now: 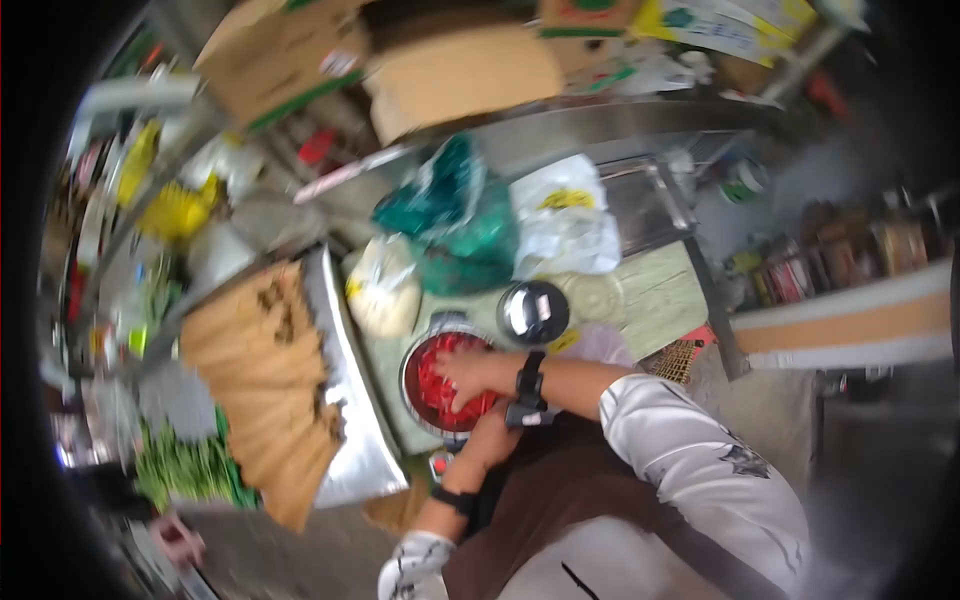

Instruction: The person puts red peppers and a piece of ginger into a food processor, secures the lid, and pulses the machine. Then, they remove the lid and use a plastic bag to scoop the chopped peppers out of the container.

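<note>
A round metal bowl (408, 396) holds bright red pieces (432, 352) that look like chili peppers. My right hand (470, 374) reaches into it from the right, fingers spread over the red pieces. Beside the bowl's near rim is my left hand (492, 437), below my right wrist, its fingers mostly hidden. Both wrists wear black straps, and a small black device (530, 414) shows close to my left hand. Just behind the bowl stands a round black-topped container (534, 312) with a white label.
A knotted bag of something pale (384, 300), a green plastic bag (465, 235) and a white bag (566, 225) sit behind. Brown paper (265, 370) lies over a metal tray (362, 440) at left, with green vegetables (190, 465) beyond. Cardboard boxes (465, 80) line the back.
</note>
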Motion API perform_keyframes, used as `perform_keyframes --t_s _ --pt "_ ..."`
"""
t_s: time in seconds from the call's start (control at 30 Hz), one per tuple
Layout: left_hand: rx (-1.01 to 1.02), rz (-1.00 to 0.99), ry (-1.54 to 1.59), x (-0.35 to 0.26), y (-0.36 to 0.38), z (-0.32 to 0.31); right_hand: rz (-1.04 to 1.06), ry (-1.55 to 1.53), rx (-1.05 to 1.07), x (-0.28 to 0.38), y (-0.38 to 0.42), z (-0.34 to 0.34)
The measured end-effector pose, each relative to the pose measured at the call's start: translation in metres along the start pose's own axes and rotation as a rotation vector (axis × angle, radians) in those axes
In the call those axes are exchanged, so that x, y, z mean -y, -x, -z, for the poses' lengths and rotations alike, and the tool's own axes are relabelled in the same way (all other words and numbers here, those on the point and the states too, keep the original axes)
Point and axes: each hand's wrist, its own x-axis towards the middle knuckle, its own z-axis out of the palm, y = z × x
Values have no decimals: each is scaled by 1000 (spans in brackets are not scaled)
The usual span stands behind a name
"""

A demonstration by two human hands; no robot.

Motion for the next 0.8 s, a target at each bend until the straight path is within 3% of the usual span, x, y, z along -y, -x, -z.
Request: perform_keyframes --t_s 0.07,0.13,0.23,0.27,0.43,0.47,0.5,0.53,0.6,0.63,0.8 --pt "35 0 -60 0 -3 2 -34 -83 -78 -12 -6 -12" --pt "81 3 -75 -8 -8 5 -55 -147 -5 -13 6 0" --pt "164 -93 -87 -22 -20 13 82 -181 -78 -22 18 13" --pt "214 -24 -135 -25 -23 15 170 -216 -136 -31 19 15" --pt "327 -23 -181 -34 -33 18 254 -626 -819 -108 89 98" --pt "378 16 -190 -41 -35 20 88 -578 -1011 -133 108 121" --pt "365 0 -178 -36 -37 19 1 -795 -1061 -164 130 150" --pt "351 -14 -167 -30 -37 18 -78 -848 -1289 -218 126 162" --pt "361 92 -164 -23 -36 20 -252 -663 -1630 -278 167 226" --pt "360 145 -161 -21 -39 21 -349 -357 -1714 -297 188 255" --pt "208 293 -160 -60 -55 32 -388 470 -1727 -412 201 342"
